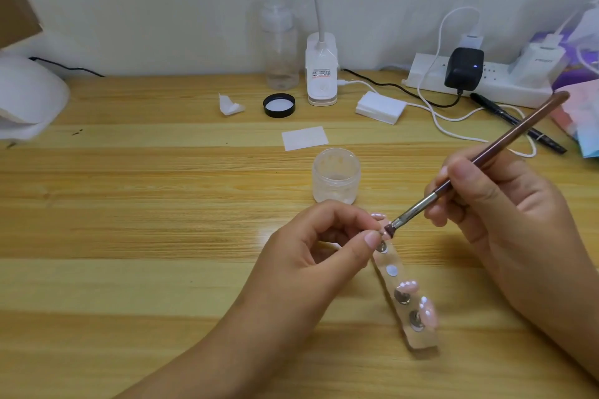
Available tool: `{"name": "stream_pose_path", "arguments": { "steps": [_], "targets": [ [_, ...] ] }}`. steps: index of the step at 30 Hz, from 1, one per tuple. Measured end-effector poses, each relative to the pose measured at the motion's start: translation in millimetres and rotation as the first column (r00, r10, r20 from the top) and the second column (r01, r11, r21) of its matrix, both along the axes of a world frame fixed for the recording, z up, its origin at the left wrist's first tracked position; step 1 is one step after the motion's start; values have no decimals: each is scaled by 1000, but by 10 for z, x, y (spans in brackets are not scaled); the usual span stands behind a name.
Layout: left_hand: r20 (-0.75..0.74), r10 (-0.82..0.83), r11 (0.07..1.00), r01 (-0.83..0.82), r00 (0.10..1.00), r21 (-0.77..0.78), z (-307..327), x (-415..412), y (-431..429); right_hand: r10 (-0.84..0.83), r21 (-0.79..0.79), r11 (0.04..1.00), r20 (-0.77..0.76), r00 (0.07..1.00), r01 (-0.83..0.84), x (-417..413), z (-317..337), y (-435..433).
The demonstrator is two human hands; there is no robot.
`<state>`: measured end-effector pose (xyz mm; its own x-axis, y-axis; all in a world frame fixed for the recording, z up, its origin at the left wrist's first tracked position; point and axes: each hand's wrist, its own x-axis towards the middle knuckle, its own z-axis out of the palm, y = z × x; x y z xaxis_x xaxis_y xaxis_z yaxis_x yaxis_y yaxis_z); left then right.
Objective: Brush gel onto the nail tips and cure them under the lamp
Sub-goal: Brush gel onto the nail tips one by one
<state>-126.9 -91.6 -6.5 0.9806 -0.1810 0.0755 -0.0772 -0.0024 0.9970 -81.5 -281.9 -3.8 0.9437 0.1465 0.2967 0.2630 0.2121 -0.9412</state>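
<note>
Pink, glossy nail tips (pixel 407 286) flecked with white sit on round metal studs along a pale holder strip (pixel 421 342), which lies on the wooden table (pixel 162 204) at your 5 o'clock. Your left hand (pixel 311 246) pinches the tip at the strip's far end between thumb and forefinger. Your right hand (pixel 505 204) grips the brown brush (pixel 486 155) like a pen, bristles touching that tip. The open gel jar (pixel 336 175) stands at 12 o'clock from the strip, and the white curing lamp (pixel 29 97) at 10. The label on the clip lamp base (pixel 321 74) is too blurred to read.
</note>
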Motion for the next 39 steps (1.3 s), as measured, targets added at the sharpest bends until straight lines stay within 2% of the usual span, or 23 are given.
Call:
{"name": "stream_pose_path", "arguments": {
  "steps": [6, 9, 12, 15, 19, 22, 25, 29, 33, 39],
  "targets": [
    [2, -5, 1000, 5, 1000, -4, -8, 8, -4, -97, 55, 994, -24, 995, 98, 30, -2, 4],
    [2, 1, 1000, -1, 1000, 8, -18, 12, -2, -19, 90, 996, -12, 1000, 20, 22, 22, -4],
    [-4, 5, 1000, -5, 1000, 26, -25, 11, 9, 45, 26, 999, -4, 999, -44, -1, 34, -9],
    [-10, -8, 1000, 8, 1000, 2, -12, 10, 18, -35, 2, 999, -7, 999, 35, -5, 25, 5],
    [-39, -8, 995, 4, 999, -97, -4, 7, 17, -149, 58, 987, -68, 987, 153, 39, 18, 14],
    [-56, 33, 985, -42, 998, -169, -14, 12, 14, -175, 61, 981, -97, 980, 182, 48, 29, 19],
    [-56, 44, 984, -53, 997, -170, -11, 21, 7, -172, 68, 981, -108, 979, 180, 43, 39, 28],
    [-64, 11, 996, -16, 998, -91, 8, 8, 8, -172, 89, 979, -132, 976, 184, 58, 45, 23],
    [-53, -14, 992, 21, 998, 124, -12, -8, -42, -153, 95, 982, -132, 979, 166, 66, 38, 13],
    [103, -39, 936, 1, 994, 352, -8, -8, -92, -131, 84, 986, -119, 984, 141, 57, 21, 7]
  ]
}}
